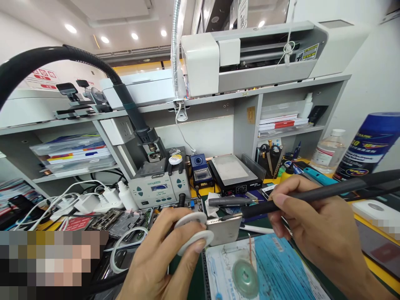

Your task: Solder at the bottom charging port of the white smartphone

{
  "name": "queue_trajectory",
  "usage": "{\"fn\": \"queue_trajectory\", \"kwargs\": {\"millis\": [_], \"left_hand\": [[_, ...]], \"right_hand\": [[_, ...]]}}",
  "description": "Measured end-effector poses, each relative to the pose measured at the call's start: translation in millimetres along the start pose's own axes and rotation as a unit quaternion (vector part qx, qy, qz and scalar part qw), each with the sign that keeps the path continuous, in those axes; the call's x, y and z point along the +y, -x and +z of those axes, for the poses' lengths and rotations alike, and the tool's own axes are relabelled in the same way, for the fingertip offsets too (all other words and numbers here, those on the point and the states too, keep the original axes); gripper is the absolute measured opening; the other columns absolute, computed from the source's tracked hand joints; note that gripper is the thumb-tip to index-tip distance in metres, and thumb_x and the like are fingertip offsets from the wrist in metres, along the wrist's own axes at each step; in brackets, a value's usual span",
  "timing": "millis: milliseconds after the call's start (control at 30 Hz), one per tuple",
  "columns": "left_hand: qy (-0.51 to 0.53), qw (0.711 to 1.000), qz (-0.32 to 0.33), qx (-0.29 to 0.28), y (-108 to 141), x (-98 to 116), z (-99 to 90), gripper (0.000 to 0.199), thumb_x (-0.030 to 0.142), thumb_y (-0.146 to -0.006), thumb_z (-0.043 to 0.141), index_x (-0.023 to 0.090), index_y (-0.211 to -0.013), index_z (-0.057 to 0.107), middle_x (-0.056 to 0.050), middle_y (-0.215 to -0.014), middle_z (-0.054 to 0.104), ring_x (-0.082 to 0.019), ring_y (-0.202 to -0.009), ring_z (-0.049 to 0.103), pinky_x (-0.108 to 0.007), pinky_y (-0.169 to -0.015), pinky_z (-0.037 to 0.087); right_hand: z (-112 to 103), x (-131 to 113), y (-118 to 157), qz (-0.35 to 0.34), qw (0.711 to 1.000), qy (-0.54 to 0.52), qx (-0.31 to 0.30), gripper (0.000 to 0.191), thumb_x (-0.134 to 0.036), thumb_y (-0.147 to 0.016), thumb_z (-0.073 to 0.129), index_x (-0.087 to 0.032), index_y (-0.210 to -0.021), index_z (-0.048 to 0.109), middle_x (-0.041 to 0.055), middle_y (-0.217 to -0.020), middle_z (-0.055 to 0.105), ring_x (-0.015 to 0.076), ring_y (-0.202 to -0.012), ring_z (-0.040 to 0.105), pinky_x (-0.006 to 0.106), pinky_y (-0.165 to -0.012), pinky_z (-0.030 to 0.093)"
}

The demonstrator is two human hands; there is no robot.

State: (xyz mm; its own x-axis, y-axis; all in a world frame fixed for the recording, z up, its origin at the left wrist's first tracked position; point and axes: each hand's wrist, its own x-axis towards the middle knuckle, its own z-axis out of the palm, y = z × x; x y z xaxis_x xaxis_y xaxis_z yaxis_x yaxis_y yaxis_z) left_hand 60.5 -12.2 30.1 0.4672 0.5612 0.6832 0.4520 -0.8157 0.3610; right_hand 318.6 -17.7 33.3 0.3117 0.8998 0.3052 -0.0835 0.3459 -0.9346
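Observation:
My left hand (pixel 165 250) is closed around a white double disc (pixel 191 218), like a spool, its fingers lying between and over the two round plates. Right beside these plates, a silver phone (pixel 224 231) stands tilted on edge, with small holes along its upper rim. Whether my left fingers also grip the phone is hidden. My right hand (pixel 318 221) pinches a long black pen-shaped tool (pixel 325 192) with a narrow dark tip. That tip lies at the phone's upper edge. Under the phone is a blue and white mat (pixel 275 258) bearing a green round disc (pixel 245 278).
Behind are a soldering station (pixel 154 189), a small blue device (pixel 200 168) and a flat heating plate (pixel 234 173). White cables and chargers (pixel 90 202) crowd the left. A blue spray can (pixel 368 143) and clear bottle (pixel 328 152) stand right. A thick black hose (pixel 125 96) arches overhead.

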Motion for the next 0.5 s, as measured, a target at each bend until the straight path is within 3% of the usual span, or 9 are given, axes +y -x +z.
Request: {"fn": "queue_trajectory", "kwargs": {"millis": [300,500], "left_hand": [[-0.048,0.997,0.006,-0.067,-18,-4,-26.0,0.028,0.013,-0.099,0.057,0.029,-0.122,0.061,-0.001,-0.123,0.062,-0.011,-0.118,0.059,-0.015,-0.097,0.049],[-0.024,0.995,-0.014,-0.093,-19,-1,-21.6,0.025,0.015,-0.101,0.053,0.031,-0.119,0.060,0.000,-0.120,0.063,-0.011,-0.116,0.061,-0.016,-0.093,0.052]], "right_hand": [[-2,-1,-1,-0.006,1.000,0.002,0.022,0.025,-0.039,-0.079,0.081,-0.022,-0.069,0.065,-0.0016,-0.045,0.060,0.0152,-0.033,0.055,0.022,-0.031,0.042],[3,1,0,-0.011,0.998,0.003,0.055,0.025,-0.039,-0.075,0.083,-0.022,-0.068,0.065,-0.0031,-0.050,0.058,0.0146,-0.036,0.054,0.021,-0.030,0.040]]}}
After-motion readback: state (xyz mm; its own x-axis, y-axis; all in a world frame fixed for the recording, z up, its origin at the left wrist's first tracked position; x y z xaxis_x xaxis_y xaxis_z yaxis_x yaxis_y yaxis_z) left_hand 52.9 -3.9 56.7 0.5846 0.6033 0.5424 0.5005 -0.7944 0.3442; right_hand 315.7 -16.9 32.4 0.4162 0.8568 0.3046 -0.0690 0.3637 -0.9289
